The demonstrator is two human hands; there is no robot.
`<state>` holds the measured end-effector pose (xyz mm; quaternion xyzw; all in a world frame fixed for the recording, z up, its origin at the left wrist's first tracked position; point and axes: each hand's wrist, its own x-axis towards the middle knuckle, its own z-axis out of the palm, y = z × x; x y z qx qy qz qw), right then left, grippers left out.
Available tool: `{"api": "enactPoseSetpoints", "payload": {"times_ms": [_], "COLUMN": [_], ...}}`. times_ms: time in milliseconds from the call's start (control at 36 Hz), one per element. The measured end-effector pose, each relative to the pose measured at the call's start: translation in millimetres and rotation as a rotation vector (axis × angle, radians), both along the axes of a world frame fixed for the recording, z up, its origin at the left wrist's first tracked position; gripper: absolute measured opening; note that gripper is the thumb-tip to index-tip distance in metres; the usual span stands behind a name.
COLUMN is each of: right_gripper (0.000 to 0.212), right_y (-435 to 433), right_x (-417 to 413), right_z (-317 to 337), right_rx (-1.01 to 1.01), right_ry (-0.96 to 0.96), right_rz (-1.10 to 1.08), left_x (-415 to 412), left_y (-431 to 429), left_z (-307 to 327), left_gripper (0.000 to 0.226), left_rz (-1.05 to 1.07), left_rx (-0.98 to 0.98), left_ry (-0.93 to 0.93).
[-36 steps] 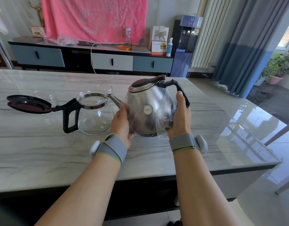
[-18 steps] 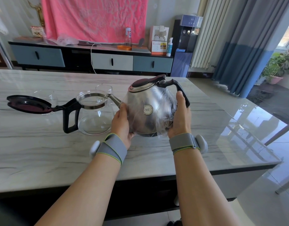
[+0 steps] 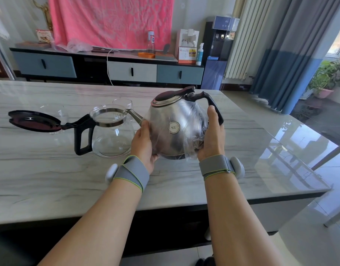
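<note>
Here left hand (image 3: pixel 144 143) and right hand (image 3: pixel 211 139) clasp the kettle (image 3: pixel 175 131) (fingers seemingly wrapped behind).

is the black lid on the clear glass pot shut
No, the clear glass pot has its black hinged lid flipped wide open, lying flat out to its left.

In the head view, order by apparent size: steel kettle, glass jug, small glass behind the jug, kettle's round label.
1. steel kettle and glass jug: look alike, unranked
2. small glass, partly hidden
3. round label
</note>
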<state>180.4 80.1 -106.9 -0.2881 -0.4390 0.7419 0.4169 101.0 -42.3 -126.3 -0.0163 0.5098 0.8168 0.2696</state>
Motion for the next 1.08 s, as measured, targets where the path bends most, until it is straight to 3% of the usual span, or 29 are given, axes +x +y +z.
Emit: {"api": "enactPoseSetpoints", "payload": {"times_ms": [250,361,417,722,917,1028,1083], "right_gripper": [0.065,0.051,0.059,0.028,0.051,0.020,0.018], "right_y": [-0.3,-1.3,-1.1,0.8,-4.8,1.2,3.3], "right_x": [0.6,1.2,1.1,2.3,3.2,1.6,1.3], "right_z": [0.3,1.9,0.7,-0.6,4.5,0.1,-1.1], "right_rx": [-0.003,0.002,0.004,0.026,0.011,0.012,0.009], "right_ry": [0.017,0.011,0.015,-0.007,-0.011,-0.008,-0.006], "right_rz": [-0.010,-0.002,-0.008,0.007,-0.003,0.001,0.000], "left_x": [-0.7,-0.7,-0.8,-0.1,-0.5,-1.4,-1.8], "left_y": [0.4,0.8,0.7,1.0,0.9,1.8,1.8], "left_z": [-0.5,-0.5,-0.6,-0.9,-0.8,-1.6,-2.0], "left_gripper": [0.037,0.038,0.039,0.040,0.036,0.040,0.040], "left_rz": [0.000,0.004,0.003,0.012,0.011,0.013,0.015], "left_rx": [-0.005,-0.005,-0.002,-0.001,-0.003,-0.011,-0.011], "left_ry": [-0.001,-0.005,-0.006,-0.002,-0.003,-0.002,-0.006]}}
